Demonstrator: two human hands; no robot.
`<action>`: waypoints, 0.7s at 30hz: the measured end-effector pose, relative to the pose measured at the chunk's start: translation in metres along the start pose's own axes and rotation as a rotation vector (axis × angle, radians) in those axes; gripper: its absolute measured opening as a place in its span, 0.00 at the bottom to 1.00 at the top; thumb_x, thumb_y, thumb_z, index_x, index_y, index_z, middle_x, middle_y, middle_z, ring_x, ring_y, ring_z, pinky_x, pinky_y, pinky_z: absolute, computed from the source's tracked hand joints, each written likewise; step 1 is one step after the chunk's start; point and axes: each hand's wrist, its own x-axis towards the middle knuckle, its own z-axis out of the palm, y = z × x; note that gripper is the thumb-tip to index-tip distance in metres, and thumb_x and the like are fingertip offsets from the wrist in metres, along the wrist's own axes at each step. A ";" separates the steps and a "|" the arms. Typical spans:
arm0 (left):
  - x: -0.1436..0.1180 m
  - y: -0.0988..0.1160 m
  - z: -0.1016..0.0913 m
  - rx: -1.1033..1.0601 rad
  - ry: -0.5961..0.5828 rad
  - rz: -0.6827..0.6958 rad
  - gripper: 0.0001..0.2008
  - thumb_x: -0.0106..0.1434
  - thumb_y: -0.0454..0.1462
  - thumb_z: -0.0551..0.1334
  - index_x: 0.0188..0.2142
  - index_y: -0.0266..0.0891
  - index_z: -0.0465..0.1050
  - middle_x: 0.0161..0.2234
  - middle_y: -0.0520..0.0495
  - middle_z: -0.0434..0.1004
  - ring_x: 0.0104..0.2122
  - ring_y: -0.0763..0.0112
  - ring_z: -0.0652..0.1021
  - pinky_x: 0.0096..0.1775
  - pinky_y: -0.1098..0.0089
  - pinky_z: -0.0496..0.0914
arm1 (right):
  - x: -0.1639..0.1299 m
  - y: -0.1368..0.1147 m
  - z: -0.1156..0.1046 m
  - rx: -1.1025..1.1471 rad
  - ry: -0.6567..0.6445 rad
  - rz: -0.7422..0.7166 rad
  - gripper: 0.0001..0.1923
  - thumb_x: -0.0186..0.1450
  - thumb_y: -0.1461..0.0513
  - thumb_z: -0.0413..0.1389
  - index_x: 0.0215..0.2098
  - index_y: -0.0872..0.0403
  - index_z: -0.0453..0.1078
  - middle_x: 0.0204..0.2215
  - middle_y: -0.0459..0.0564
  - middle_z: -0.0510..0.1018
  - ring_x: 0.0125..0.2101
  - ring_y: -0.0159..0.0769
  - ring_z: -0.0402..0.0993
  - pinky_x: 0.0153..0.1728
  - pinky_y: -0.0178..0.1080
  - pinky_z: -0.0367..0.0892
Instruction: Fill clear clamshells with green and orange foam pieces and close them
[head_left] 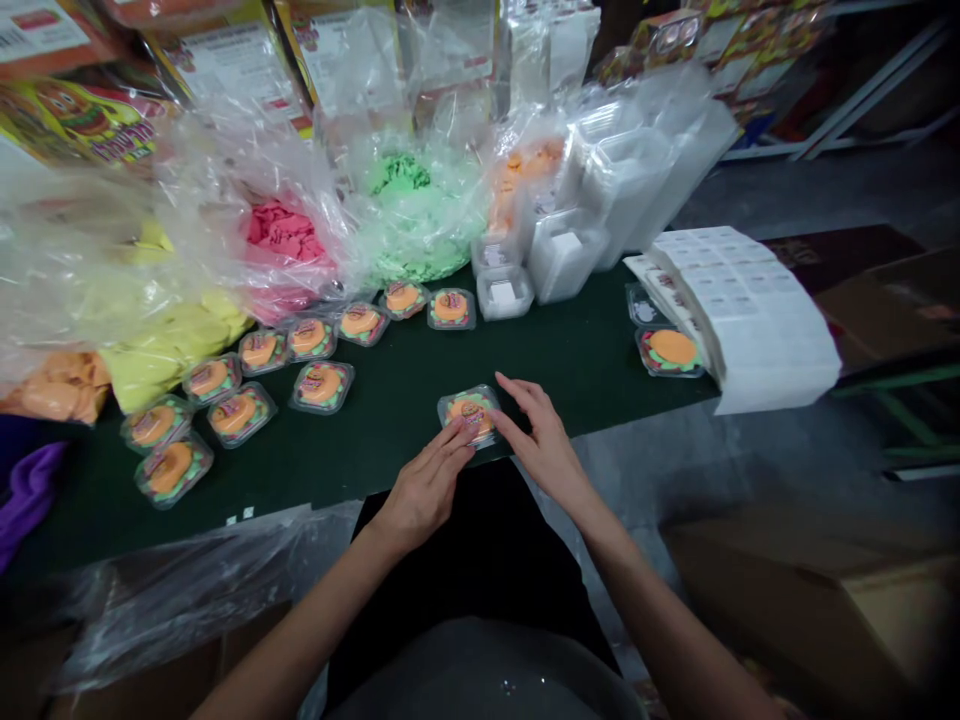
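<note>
The grip here is a two-handed one: the left hand [424,490] and the right hand [541,440] rest flat-fingered on a small clear clamshell pack [470,414], pressing it from either side rather than closing around it. The left fingers [456,443] lie over its near left corner, and the right fingers [517,398] touch its right edge. The pack sits at the near edge of the dark green desk [570,350], right in front of the person. It is a squarish, round-cornered shell of glossy thin plastic, holding an orange disc over a frilly green layer, with a printed sticker on top.

To the left, well apart from the hands, a loose curving row of finished packs [259,385] of the same kind lies on the desk. Behind them slump crinkly transparent bags of soft-looking pieces: pink pieces [281,235], green pieces [409,215] and yellow pieces [176,335]. Stacks of empty clear shells [570,250] stand at the back right. Farther right, a thick white stack of label sheets [739,310] lies at the desk's edge, with one more filled pack [670,350] just beside it.
</note>
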 end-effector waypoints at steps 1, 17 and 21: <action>0.001 0.002 -0.001 -0.015 0.001 -0.008 0.26 0.69 0.23 0.52 0.64 0.36 0.62 0.67 0.34 0.66 0.70 0.55 0.61 0.66 0.46 0.66 | 0.007 0.000 0.004 -0.004 -0.036 -0.008 0.26 0.70 0.51 0.57 0.66 0.42 0.66 0.57 0.54 0.72 0.57 0.46 0.70 0.60 0.53 0.65; 0.002 0.042 0.008 -0.751 0.538 -0.990 0.14 0.69 0.42 0.63 0.51 0.38 0.73 0.41 0.44 0.77 0.37 0.70 0.78 0.36 0.71 0.76 | 0.031 -0.001 0.011 -0.046 -0.191 0.051 0.26 0.68 0.46 0.58 0.59 0.48 0.74 0.44 0.52 0.79 0.43 0.44 0.73 0.48 0.48 0.68; 0.018 0.044 0.011 -1.017 0.573 -1.043 0.19 0.66 0.43 0.66 0.53 0.38 0.72 0.35 0.50 0.72 0.26 0.77 0.71 0.24 0.77 0.67 | 0.032 -0.003 0.011 -0.042 -0.196 0.071 0.25 0.70 0.46 0.54 0.60 0.47 0.74 0.46 0.53 0.79 0.46 0.46 0.73 0.51 0.49 0.67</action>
